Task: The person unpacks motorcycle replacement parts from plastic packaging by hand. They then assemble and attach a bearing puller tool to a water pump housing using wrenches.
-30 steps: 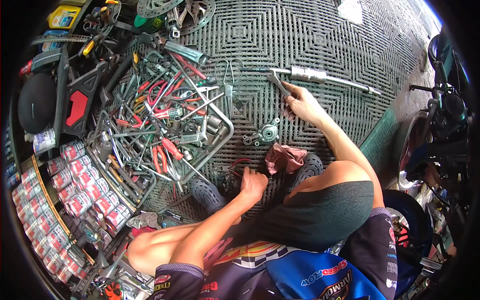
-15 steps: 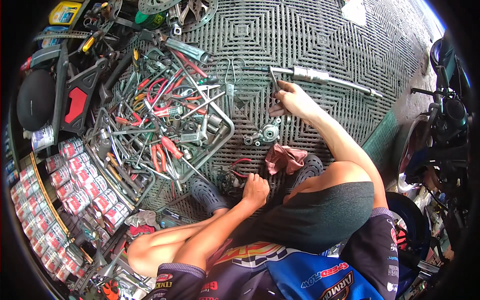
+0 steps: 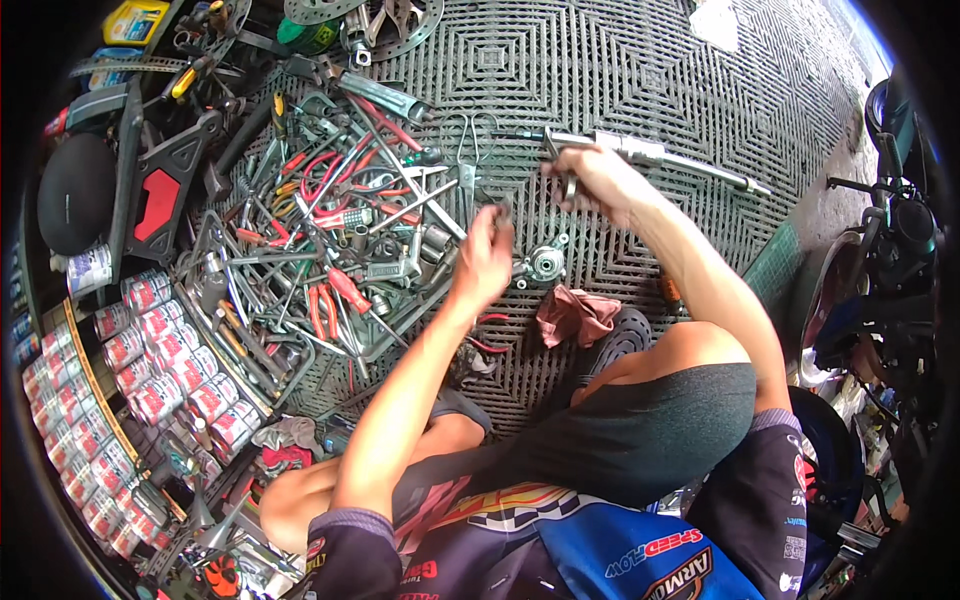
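My left hand [image 3: 484, 262] is raised over the mat beside the tool tray, its fingertips curled together. A small dark thing may be in them, but blur hides what it is. To its right, my right hand [image 3: 600, 185] is closed round a slim grey metal piece [image 3: 569, 188], whose kind I cannot make out. Just beyond that hand lies a long metal rod with a thick sleeve [image 3: 630, 146]. Below and between my hands, a round metal mechanical part [image 3: 546, 262] rests on the mat. A crumpled reddish-brown cloth [image 3: 578, 315] is nearer to me.
The tray [image 3: 440, 290] on the left is heaped with pliers, screwdrivers and sockets. Scissors [image 3: 467, 170] lie at its right edge. Many cans [image 3: 165, 350] stand farther left. An orange-and-dark object [image 3: 671, 292] lies by my right knee. Motorcycle parts [image 3: 890, 240] line the right side.
My left hand has risen from near my feet to beside the round metal part. My right hand has shifted slightly right, still holding the metal piece. The orange-and-dark object has come into view.
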The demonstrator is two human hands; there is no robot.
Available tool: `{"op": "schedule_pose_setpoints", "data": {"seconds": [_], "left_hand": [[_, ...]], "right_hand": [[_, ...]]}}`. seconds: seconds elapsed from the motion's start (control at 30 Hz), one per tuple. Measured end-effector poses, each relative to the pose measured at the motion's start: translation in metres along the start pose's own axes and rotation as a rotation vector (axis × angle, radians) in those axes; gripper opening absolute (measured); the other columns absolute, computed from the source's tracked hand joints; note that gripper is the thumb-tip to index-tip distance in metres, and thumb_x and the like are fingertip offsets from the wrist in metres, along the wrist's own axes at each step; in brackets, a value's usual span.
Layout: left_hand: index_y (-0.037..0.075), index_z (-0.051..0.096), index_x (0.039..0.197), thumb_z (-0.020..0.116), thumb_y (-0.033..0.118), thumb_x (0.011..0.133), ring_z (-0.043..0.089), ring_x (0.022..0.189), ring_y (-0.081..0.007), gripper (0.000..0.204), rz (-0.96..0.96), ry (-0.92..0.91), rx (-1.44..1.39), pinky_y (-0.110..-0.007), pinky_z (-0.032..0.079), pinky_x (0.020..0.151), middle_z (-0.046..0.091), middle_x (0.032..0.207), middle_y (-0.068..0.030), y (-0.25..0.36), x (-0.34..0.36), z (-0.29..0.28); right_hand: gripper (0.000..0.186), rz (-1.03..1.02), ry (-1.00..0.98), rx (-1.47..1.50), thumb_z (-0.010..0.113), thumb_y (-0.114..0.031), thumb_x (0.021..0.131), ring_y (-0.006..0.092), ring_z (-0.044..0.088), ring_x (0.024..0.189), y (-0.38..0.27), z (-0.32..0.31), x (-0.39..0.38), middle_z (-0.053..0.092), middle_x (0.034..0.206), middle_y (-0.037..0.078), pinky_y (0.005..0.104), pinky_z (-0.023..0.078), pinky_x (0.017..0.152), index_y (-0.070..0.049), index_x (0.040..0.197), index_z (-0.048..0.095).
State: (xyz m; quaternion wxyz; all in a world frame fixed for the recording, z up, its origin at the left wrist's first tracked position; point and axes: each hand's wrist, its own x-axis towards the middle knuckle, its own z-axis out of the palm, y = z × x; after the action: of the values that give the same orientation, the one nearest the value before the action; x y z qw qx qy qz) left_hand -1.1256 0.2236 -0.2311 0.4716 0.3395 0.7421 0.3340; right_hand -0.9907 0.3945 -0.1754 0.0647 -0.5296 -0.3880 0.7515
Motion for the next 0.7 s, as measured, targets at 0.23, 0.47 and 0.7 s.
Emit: {"op": "schedule_pose_setpoints", "data": {"seconds": [0.23,0.47,0.7], "left_hand": [[0.003,0.066,0.125,0.049,0.03,0.099,0.064,0.113,-0.0399,0.041,0.117,0.241,0.199,-0.043,0.052,0.095,0.067,0.119,-0.0255,-0.025,0.106,0.035],[-0.001,0.056,0.137,0.052,0.021,0.1,0.068,0.082,-0.0235,0.043,-0.087,0.135,-0.039,-0.035,0.055,0.072,0.07,0.098,-0.0168,-0.016,0.108,0.047],[-0.002,0.041,0.148,0.049,0.013,0.103,0.061,0.061,-0.0114,0.049,-0.198,0.114,-0.329,-0.027,0.053,0.06,0.057,0.077,-0.0012,-0.008,0.104,0.056]], "right_hand": [[0.051,-0.042,-0.018,-0.024,0.048,-0.012,0.096,0.0106,0.056,0.059,0.032,0.0,-0.002,0.068,0.107,0.008,0.0271,0.05,0.052,0.007,0.143,0.041],[0.05,-0.006,-0.028,0.007,0.046,-0.011,0.096,0.0104,0.054,0.059,0.022,-0.015,0.001,0.071,0.104,0.01,0.0258,0.046,0.046,0.007,0.142,0.042],[0.04,-0.033,-0.055,0.003,0.042,-0.011,0.098,0.0099,0.055,0.058,0.026,-0.018,0.0,0.07,0.103,0.009,0.0254,0.046,0.045,0.005,0.133,0.05]]}}
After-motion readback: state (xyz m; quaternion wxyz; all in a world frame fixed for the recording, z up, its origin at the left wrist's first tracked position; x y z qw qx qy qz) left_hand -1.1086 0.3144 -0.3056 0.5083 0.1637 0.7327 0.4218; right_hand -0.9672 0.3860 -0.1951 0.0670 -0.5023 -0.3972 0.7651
